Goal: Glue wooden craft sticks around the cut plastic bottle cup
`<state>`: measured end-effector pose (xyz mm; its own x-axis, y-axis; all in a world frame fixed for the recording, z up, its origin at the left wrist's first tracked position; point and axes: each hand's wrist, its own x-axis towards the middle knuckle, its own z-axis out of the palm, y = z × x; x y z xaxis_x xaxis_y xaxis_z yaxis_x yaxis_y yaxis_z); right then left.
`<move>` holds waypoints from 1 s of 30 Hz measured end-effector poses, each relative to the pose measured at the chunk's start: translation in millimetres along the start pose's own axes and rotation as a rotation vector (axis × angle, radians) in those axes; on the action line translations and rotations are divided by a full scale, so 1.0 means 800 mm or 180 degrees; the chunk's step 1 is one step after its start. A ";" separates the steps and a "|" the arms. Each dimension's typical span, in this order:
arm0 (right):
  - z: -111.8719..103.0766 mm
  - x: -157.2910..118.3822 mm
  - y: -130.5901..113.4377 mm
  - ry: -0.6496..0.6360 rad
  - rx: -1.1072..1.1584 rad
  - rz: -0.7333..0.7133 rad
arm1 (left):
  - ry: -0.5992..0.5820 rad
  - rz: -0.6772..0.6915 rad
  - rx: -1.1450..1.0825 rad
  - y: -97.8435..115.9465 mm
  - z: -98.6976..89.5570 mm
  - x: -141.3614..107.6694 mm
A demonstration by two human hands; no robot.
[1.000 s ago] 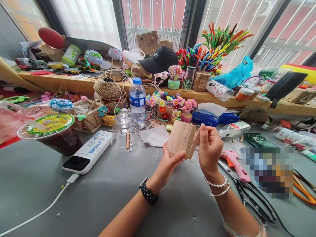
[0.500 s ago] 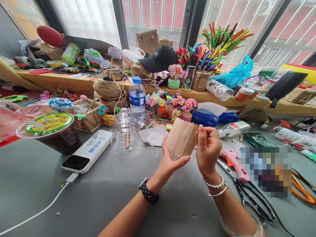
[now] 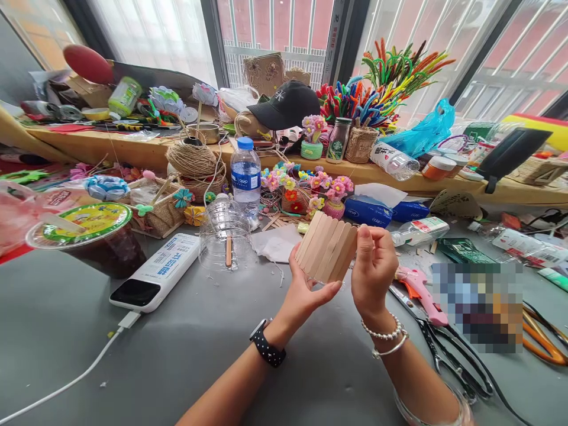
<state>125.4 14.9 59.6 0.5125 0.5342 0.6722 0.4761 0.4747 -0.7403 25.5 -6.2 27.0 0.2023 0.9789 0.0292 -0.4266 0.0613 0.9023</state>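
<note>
Up off the table, I hold a curved piece covered with pale wooden popsicle sticks (image 3: 327,245) standing side by side. Clear plastic shows at its lower edge. My left hand (image 3: 306,296), with a dotted watch strap at the wrist, wraps the piece from the left and below, thumb along its bottom. My right hand (image 3: 375,266) is closed at the right edge, thumb against the outermost stick; its other fingers curl behind and are partly hidden. A pink glue gun (image 3: 423,293) lies just right of that hand, beside black-handled scissors (image 3: 437,343).
A cut clear bottle (image 3: 225,236) with one stick in front stands left of my hands, near a blue-capped water bottle (image 3: 245,180). Further left are a power bank (image 3: 155,272) on a white cable and a drink cup (image 3: 102,254). Craft flowers and twine crowd the back.
At the right edge, the outermost stick now sits closer against its neighbour, with my right thumb on it. My left hand keeps its grip. The view has shifted slightly.
</note>
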 end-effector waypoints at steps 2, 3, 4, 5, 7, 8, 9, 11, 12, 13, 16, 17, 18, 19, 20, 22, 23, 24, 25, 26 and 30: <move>-0.001 0.000 0.000 -0.0116 -0.0006 0.0038 | 0.0004 0.0001 0.0029 0.002 0.000 0.000; -0.002 0.000 0.000 -0.0178 0.0004 0.0067 | 0.0000 0.0019 0.0045 0.003 0.000 0.000; -0.002 0.000 0.001 -0.0235 0.0018 0.0099 | -0.0004 0.0043 0.0060 0.003 0.001 0.000; -0.003 0.001 0.001 -0.0283 0.0027 0.0131 | -0.0003 0.0067 0.0070 0.004 0.001 0.000; -0.004 0.002 0.003 -0.0372 0.0060 0.0182 | 0.0021 0.0087 0.0072 0.005 0.001 0.000; -0.004 0.003 0.003 -0.0418 0.0103 0.0203 | 0.0036 0.0075 0.0060 0.006 0.000 0.001; -0.004 0.004 0.004 -0.0455 0.0170 0.0219 | 0.0037 0.0046 0.0037 0.006 0.000 0.001; -0.004 0.005 0.004 -0.0509 0.0337 0.0237 | 0.0007 -0.0030 -0.0037 0.007 -0.001 0.002; -0.004 0.005 0.004 -0.0531 0.0414 0.0230 | -0.0013 -0.0059 -0.0082 0.007 -0.002 0.003; -0.003 0.006 0.004 -0.0549 0.0474 0.0215 | -0.0028 -0.0068 -0.0126 0.007 -0.002 0.003; -0.003 0.005 0.004 -0.0600 0.0512 0.0150 | -0.0016 -0.0032 -0.0204 0.009 -0.001 0.002; -0.003 0.005 0.005 -0.0603 0.0497 0.0130 | -0.0013 -0.0030 -0.0216 0.009 -0.001 0.001; -0.004 0.005 0.005 -0.0600 0.0475 0.0119 | -0.0011 -0.0035 -0.0222 0.009 0.000 0.001; -0.004 0.005 0.005 -0.0594 0.0453 0.0111 | -0.0012 -0.0044 -0.0222 0.009 0.001 0.000; -0.004 0.004 0.005 -0.0588 0.0440 0.0106 | -0.0020 -0.0048 -0.0221 0.009 0.001 0.000; -0.004 0.004 0.004 -0.0574 0.0417 0.0116 | -0.0058 -0.0045 -0.0228 0.009 0.001 0.000; -0.004 0.004 0.004 -0.0569 0.0396 0.0126 | -0.0082 -0.0045 -0.0239 0.008 0.000 0.001; -0.004 0.004 0.003 -0.0562 0.0370 0.0129 | -0.0112 -0.0047 -0.0262 0.007 -0.001 0.001; -0.004 0.004 0.003 -0.0549 0.0346 0.0133 | -0.0154 -0.0057 -0.0290 0.006 -0.002 0.002; -0.005 0.004 0.002 -0.0531 0.0326 0.0139 | -0.0206 -0.0074 -0.0317 0.005 -0.003 0.003; -0.005 0.005 0.001 -0.0442 0.0285 0.0203 | -0.0413 -0.0095 -0.0358 -0.002 -0.008 0.006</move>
<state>130.6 14.5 62.0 0.4331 0.6539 0.6204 0.3771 0.4937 -0.7836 21.3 -0.3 23.2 0.3252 0.9434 0.0649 -0.5133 0.1185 0.8500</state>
